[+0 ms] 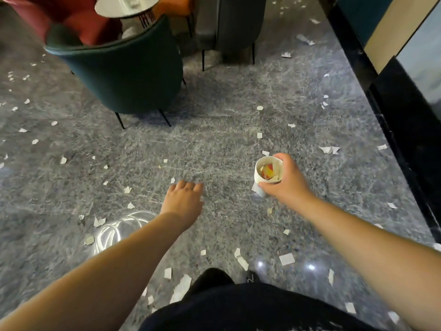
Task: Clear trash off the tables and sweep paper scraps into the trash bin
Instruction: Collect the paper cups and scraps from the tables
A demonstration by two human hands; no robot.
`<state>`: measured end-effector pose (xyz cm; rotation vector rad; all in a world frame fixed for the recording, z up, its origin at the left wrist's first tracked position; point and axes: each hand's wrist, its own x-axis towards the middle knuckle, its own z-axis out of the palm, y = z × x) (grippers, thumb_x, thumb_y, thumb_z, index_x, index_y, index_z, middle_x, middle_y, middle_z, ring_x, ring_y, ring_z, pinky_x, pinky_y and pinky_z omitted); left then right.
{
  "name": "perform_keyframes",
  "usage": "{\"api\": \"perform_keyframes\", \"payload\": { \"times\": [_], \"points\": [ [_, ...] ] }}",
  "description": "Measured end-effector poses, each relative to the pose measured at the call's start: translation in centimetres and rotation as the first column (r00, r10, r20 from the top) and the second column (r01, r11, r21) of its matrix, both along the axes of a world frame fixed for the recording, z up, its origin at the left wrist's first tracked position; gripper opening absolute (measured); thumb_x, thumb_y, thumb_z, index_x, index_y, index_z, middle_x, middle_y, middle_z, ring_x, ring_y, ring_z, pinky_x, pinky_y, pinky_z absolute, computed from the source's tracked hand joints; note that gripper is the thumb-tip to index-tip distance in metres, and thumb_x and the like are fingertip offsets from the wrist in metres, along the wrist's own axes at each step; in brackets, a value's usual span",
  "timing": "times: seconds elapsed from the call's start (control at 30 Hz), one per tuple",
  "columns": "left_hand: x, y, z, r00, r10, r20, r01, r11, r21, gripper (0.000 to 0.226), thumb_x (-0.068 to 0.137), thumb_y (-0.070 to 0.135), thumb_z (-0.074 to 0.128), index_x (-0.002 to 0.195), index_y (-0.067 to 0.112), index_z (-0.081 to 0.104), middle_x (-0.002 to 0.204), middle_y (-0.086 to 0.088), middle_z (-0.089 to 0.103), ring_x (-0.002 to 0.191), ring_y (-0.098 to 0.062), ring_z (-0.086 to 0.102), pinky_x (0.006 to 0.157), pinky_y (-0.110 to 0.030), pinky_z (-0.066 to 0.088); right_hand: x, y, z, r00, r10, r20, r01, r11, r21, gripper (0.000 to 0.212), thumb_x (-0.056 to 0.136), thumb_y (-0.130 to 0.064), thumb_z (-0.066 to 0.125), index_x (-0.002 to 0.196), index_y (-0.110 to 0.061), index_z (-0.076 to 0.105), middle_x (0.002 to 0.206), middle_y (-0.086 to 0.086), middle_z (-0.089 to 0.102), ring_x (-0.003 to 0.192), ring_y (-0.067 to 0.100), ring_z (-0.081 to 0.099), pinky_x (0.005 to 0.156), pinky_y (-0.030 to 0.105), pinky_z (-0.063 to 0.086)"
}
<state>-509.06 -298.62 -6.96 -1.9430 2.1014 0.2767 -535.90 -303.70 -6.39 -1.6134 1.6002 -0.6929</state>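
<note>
My right hand (290,181) holds the cups (268,173); my left hand (183,199) hangs loose, empty, nearer the desk (107,7) far left.

The floor (214,139) is glossy grey stone, mirroring lights. Torn white paper scraps (286,259) lie matt on it. The chair (124,75) wears soft green cloth; the cup (268,172) is paper.

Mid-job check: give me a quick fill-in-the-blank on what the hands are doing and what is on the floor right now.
1. The right hand grips a stack of paper ____ stuffed with crumpled trash.
2. The left hand holds ____.
3. The paper scraps lie scattered on the grey ____.
4. The chair nearest the person is dark ____.

Missing words: cups; nothing; floor; green
</note>
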Motion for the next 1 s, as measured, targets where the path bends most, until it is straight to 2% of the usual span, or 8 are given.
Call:
{"api": "perform_keyframes", "payload": {
  "times": [0.1,0.2,0.23,0.33,0.57,0.7,0.83,1.0],
  "points": [
    [0.2,-4.8,-0.4,0.999,0.049,0.001,-0.05,0.998,0.03,0.051,0.099,0.04,0.045,0.146,0.024,0.034,0.146,0.0,0.045,0.139,-0.024,0.032,0.116,-0.041,0.025,0.1,-5.2,0.2,1.0,-0.007,0.005,0.007,1.0,0.008,0.074,0.065,-0.026,0.085,0.125,-0.026,0.042,0.118,-0.001,0.053,0.103,0.017,0.054,0.08,0.026,0.044],
    [0.8,-9.8,-1.4,0.998,0.059,0.003,-0.059,0.997,0.059,0.054,0.099,0.041,0.043,0.148,0.024,0.031,0.148,-0.001,0.043,0.14,-0.024,0.031,0.116,-0.041,0.024,0.6,-10.7,-0.3,1.0,0.0,-0.003,0.0,1.0,0.006,0.071,0.067,-0.023,0.084,0.124,-0.025,0.042,0.116,-0.004,0.051,0.102,0.014,0.052,0.073,0.017,0.04],
    [1.1,-11.8,-1.8,0.998,0.057,0.0,-0.057,0.996,0.072,0.055,0.099,0.041,0.044,0.15,0.024,0.029,0.148,-0.001,0.042,0.14,-0.024,0.03,0.116,-0.041,0.024,0.9,-12.7,-0.5,1.0,-0.001,-0.002,0.001,1.0,0.011,0.071,0.067,-0.024,0.084,0.124,-0.025,0.042,0.117,-0.004,0.051,0.102,0.014,0.052,0.074,0.017,0.04],
    [2.0,-18.4,-2.6,0.999,0.038,-0.001,-0.037,0.996,0.075,0.055,0.098,0.039,0.045,0.148,0.023,0.03,0.148,-0.001,0.043,0.139,-0.024,0.031,0.114,-0.039,0.026,1.9,-19.5,-1.6,1.0,-0.012,-0.002,0.012,0.999,0.035,0.076,0.065,-0.028,0.084,0.127,-0.028,0.04,0.123,0.0,0.051,0.107,0.017,0.053,0.085,0.03,0.046],
    [4.2,-35.8,-1.1,0.999,0.023,-0.024,-0.022,0.999,0.045,0.052,0.1,0.041,0.043,0.148,0.022,0.032,0.148,-0.003,0.043,0.139,-0.025,0.032,0.112,-0.039,0.028,4.7,-35.1,1.0,0.999,-0.052,0.013,0.052,0.999,0.011,0.07,0.068,-0.02,0.084,0.125,-0.022,0.043,0.114,-0.005,0.052,0.099,0.013,0.052,0.075,0.021,0.038],
    [4.7,-44.1,0.4,0.999,0.02,-0.031,-0.018,0.999,0.035,0.051,0.1,0.041,0.044,0.147,0.022,0.034,0.148,-0.003,0.043,0.139,-0.025,0.032,0.113,-0.039,0.028,5.2,-42.2,2.3,0.995,-0.094,0.035,0.094,0.996,0.003,0.077,0.068,-0.02,0.084,0.131,-0.024,0.04,0.125,-0.002,0.049,0.105,0.013,0.05,0.082,0.023,0.037],
    [4.7,-50.9,0.4,0.998,0.035,-0.042,-0.032,0.997,0.066,0.051,0.1,0.04,0.043,0.147,0.022,0.034,0.147,-0.003,0.044,0.138,-0.025,0.033,0.111,-0.04,0.027,5.8,-49.1,2.5,0.994,-0.108,0.032,0.109,0.994,-0.011,0.066,0.067,-0.019,0.084,0.118,-0.027,0.043,0.113,-0.003,0.052,0.099,0.015,0.053,0.077,0.023,0.037],
    [4.7,-60.4,-0.5,0.997,0.052,-0.051,-0.047,0.994,0.094,0.049,0.1,0.04,0.044,0.145,0.023,0.036,0.145,-0.003,0.046,0.136,-0.026,0.035,0.111,-0.04,0.028,7.2,-59.6,1.6,0.996,-0.087,0.017,0.087,0.996,-0.004,0.069,0.068,-0.021,0.084,0.124,-0.021,0.045,0.109,-0.007,0.049,0.097,0.013,0.05,0.079,0.025,0.038]
  ]
}}
